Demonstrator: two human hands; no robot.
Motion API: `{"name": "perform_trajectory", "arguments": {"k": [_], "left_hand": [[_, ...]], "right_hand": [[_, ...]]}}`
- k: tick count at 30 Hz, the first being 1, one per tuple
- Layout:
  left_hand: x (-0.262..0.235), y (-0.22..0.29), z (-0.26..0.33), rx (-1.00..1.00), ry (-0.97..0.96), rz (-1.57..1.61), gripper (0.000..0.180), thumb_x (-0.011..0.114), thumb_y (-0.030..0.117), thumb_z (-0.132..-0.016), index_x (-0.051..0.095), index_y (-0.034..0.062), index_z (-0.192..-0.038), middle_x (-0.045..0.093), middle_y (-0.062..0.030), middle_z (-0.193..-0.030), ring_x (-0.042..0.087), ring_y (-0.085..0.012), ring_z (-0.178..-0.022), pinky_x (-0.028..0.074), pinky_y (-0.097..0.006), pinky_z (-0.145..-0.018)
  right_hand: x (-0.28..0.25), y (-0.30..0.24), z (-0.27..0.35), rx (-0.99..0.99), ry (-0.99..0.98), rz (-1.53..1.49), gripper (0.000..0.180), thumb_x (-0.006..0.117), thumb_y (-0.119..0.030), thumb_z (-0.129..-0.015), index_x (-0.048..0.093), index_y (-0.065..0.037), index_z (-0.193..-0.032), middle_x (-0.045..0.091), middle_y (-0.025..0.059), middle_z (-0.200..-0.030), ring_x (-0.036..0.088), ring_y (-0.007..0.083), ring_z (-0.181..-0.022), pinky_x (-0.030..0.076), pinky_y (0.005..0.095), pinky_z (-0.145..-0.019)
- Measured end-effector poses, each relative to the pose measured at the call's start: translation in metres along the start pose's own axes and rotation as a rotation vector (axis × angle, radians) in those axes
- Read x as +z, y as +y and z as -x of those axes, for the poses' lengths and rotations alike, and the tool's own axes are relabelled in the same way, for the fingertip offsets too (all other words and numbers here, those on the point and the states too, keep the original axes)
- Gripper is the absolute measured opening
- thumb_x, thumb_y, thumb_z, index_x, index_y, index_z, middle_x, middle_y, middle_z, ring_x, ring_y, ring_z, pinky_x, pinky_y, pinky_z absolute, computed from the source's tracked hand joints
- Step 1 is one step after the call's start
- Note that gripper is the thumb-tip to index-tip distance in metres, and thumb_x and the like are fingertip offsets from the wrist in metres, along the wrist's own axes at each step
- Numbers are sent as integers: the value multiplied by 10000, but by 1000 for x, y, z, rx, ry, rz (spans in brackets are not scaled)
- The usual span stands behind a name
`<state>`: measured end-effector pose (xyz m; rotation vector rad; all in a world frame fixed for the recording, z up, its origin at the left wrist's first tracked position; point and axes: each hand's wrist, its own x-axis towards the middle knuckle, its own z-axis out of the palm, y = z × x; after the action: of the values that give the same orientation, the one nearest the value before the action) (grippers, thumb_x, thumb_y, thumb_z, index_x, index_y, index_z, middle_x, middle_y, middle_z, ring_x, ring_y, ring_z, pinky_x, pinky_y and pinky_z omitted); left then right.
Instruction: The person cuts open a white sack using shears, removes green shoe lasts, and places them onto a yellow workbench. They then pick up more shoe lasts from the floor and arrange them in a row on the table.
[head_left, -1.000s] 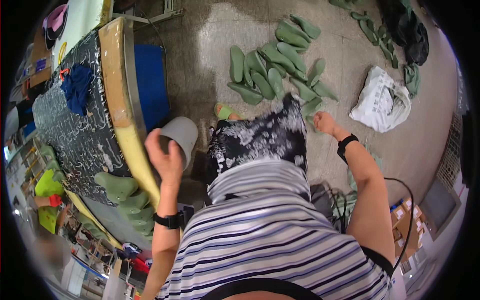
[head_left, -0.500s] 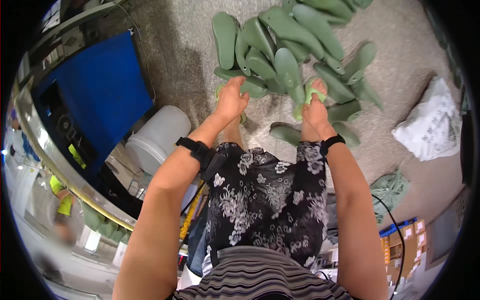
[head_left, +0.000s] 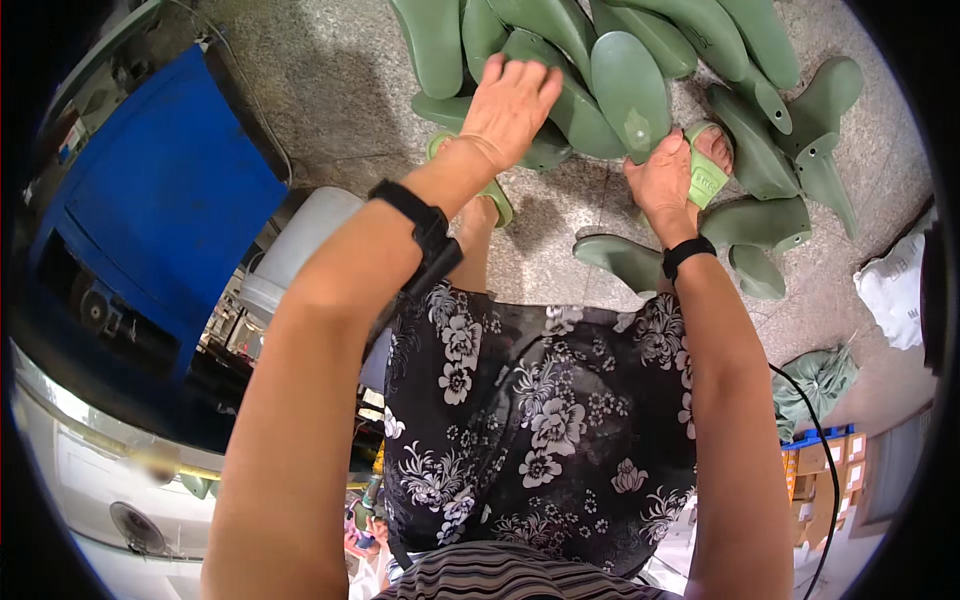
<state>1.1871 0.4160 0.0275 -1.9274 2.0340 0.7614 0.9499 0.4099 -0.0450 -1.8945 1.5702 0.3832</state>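
A heap of green shoe lasts [head_left: 585,120] lies on the floor around my feet. My left hand [head_left: 508,105] reaches over the lasts at the left of the heap, fingers a little apart and bent down over one of them; no grip shows. My right hand [head_left: 660,180] has its thumb and fingers on the narrow near end of an upturned last [head_left: 630,85], beside my right foot in a green sandal [head_left: 707,180]. Its fingertips are partly hidden. One more last [head_left: 620,258] rests on the floor nearer to me, left of my right wrist.
At the left stand a blue panel [head_left: 150,190] and a light grey bucket [head_left: 310,235]. To the right lie a white sack [head_left: 893,290] and a green bag [head_left: 822,385], with a black cable [head_left: 822,440] beside my right arm. Cardboard boxes [head_left: 830,475] stand farther back.
My view has come closer to the lasts. My left hand has moved forward and right over them. My right hand has shifted from beside the sandal onto a last's end.
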Motion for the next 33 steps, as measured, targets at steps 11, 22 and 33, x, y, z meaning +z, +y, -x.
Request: {"name": "perform_trajectory", "arguments": {"k": [11,22,33], "left_hand": [[7,-31,-12,-200,553,399,331,602,100,-659,497,15,-960,494,-171,-882,477,-362,-870,403,-446,-769],[92,-10,-16,-1042,157,775,550,683,99,-660,341,-47,-1065,571,-283,-972,549,-436,-946,457,-415,-827],[-10,-54,66,-1002,114,1159,441,711,187,-594,617,-87,-926,641,-232,-920,640,-324,-833,503,-389,-740]], "right_hand": [[-57,19,2,-33,-369,-143,841,690,-251,-602,277,53,-1268,510,285,-1126,527,405,-1032,429,406,-889],[-45,8,28,1,-587,-599,705,662,-224,-673,328,50,-1229,487,225,-1113,491,337,-1066,377,353,-922],[-190,-71,60,470,-1041,-1344,624,589,-306,-772,385,-12,-1283,541,142,-1159,559,248,-1034,464,390,-891]]}}
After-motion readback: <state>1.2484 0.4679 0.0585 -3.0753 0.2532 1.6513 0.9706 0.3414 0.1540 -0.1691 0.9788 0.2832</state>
